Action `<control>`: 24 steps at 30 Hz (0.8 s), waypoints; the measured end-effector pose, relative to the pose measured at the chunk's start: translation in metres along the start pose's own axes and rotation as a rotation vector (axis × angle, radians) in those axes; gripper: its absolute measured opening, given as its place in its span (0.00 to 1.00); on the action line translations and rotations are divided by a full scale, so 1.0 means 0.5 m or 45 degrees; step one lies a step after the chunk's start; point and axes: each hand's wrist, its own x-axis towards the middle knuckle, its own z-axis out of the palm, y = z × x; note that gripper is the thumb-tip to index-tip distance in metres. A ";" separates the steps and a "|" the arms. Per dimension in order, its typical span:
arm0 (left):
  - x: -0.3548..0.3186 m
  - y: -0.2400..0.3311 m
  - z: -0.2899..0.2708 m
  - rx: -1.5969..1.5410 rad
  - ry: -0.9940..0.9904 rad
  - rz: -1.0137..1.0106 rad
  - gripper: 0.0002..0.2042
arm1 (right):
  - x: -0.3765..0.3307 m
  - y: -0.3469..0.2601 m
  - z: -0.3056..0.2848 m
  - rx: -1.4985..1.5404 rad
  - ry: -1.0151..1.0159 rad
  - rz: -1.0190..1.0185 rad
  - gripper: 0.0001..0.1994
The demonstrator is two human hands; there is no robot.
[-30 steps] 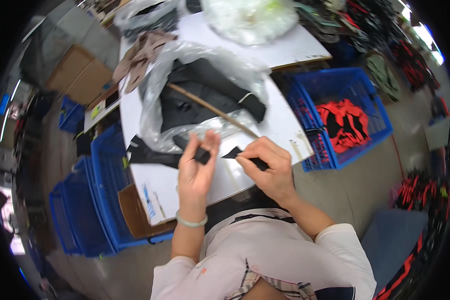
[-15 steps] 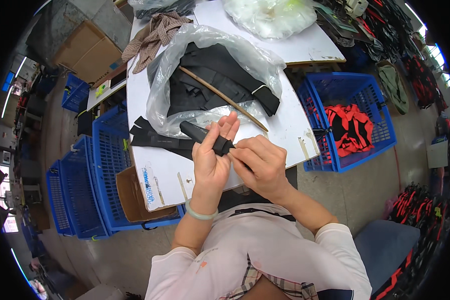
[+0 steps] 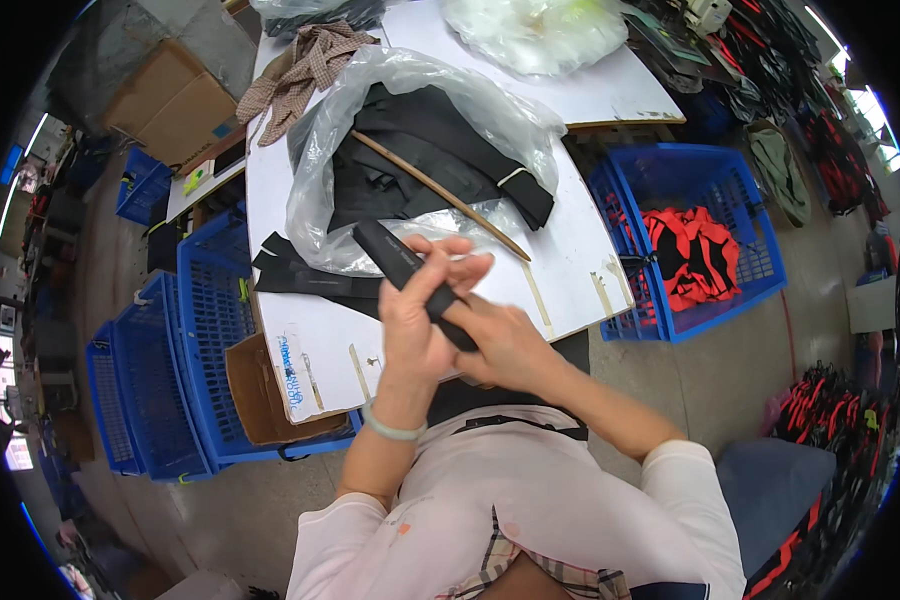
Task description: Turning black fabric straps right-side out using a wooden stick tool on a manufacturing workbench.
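Blue crates [image 3: 160,390] left of your hands, black straps [image 3: 310,282] beyond your left hand [image 3: 417,335], thumb curled over a black band [image 3: 382,250], fingers loosely spread, wooden stick [image 3: 440,193] ahead, your right hand [image 3: 505,345] at the band's lower end, grip hidden, red-black cloth [image 3: 692,255] farther right.

This looks like a textile workshop: a white worktable [image 3: 570,265] bears a plastic bag [image 3: 318,150] of black fabric pieces [image 3: 425,135], blue crates [image 3: 155,390] flank it, one holding red-and-black cloth [image 3: 695,260], and more red-and-black goods [image 3: 835,420] pile up rightward
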 end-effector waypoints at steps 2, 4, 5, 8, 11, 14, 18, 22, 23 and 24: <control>0.013 -0.012 -0.005 -0.069 0.030 0.033 0.09 | 0.045 0.008 0.005 -0.143 -0.077 0.050 0.15; 0.026 0.005 -0.021 -0.128 0.047 -0.031 0.09 | 0.058 0.005 0.005 -0.194 -0.136 0.060 0.15; 0.029 0.015 -0.027 -0.172 0.069 -0.072 0.09 | 0.057 -0.003 0.006 -0.193 -0.116 0.057 0.15; 0.050 0.046 -0.048 -0.437 0.098 -0.096 0.08 | 0.024 -0.036 -0.009 -0.096 -0.058 0.050 0.16; 0.036 0.043 -0.022 -0.054 0.077 -0.107 0.08 | 0.008 -0.028 -0.007 -0.048 -0.082 0.101 0.12; 0.014 0.013 0.003 -0.076 -0.015 -0.080 0.07 | 0.057 0.015 0.012 -0.261 0.070 -0.191 0.11; 0.029 0.059 0.012 -0.040 -0.007 -0.039 0.03 | 0.061 -0.003 0.009 -0.154 0.086 -0.210 0.19; 0.028 0.068 0.018 0.190 0.013 -0.050 0.04 | 0.023 -0.010 0.002 -0.164 0.066 -0.110 0.23; 0.013 0.049 0.035 0.280 0.002 -0.100 0.04 | 0.026 0.005 0.009 -0.138 0.182 -0.188 0.21; 0.005 0.027 0.037 0.123 -0.148 -0.099 0.05 | 0.028 0.018 0.020 -0.147 0.183 -0.197 0.21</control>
